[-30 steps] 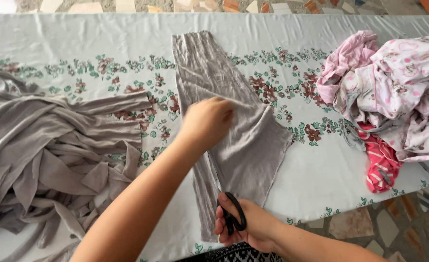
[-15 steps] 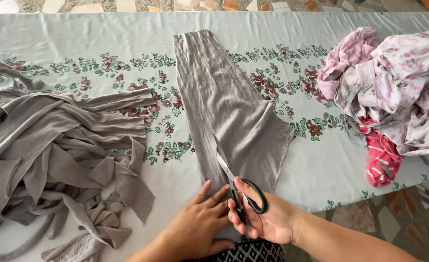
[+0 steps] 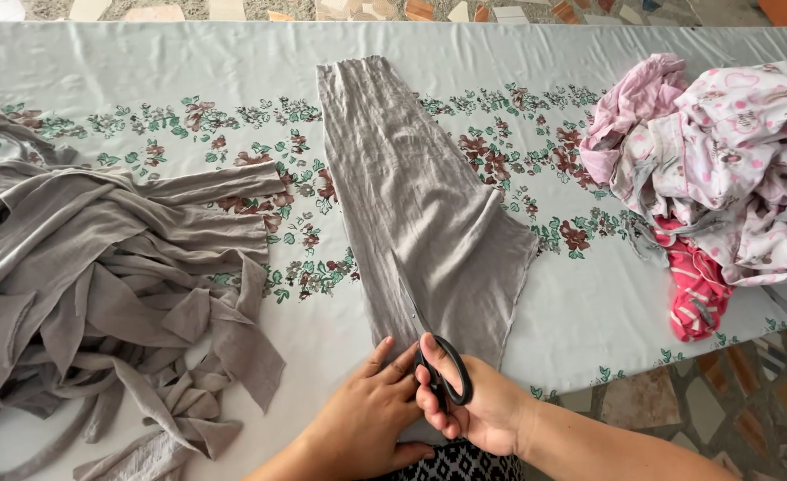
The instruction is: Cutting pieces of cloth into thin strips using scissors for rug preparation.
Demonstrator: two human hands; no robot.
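A: Far left of the table?

B: Heap of grey fabric strips (image 3: 100,294), cut lengths lying tangled on the floral tablecloth (image 3: 189,71). Some strips trail toward the near edge.

A: Left hand?

B: Left hand (image 3: 371,419) lies palm down on the near end of the grey fabric piece (image 3: 420,205), fingers (image 3: 385,352) extended and close together, pressing the cloth flat. It grips nothing; it only bears on the fabric.

A: Location of the grey piece?

B: Centre of the table, running from the far side down to the near edge, narrow at the far end, wider toward the hands. A fold or seam runs along its length.

A: Right hand?

B: Right hand (image 3: 478,405) just beside the left, touching or nearly so. Fingers closed through the black handles of the scissors (image 3: 429,343). Blades point away from the person, lying on the grey piece; they look slightly parted, though I cannot tell for certain.

A: Right side?

B: Pile of pink and white patterned clothes (image 3: 723,169), well apart from the hands, with a red-pink striped garment (image 3: 696,294) at its near edge. Mosaic tile floor (image 3: 723,401) shows beyond the table corner.
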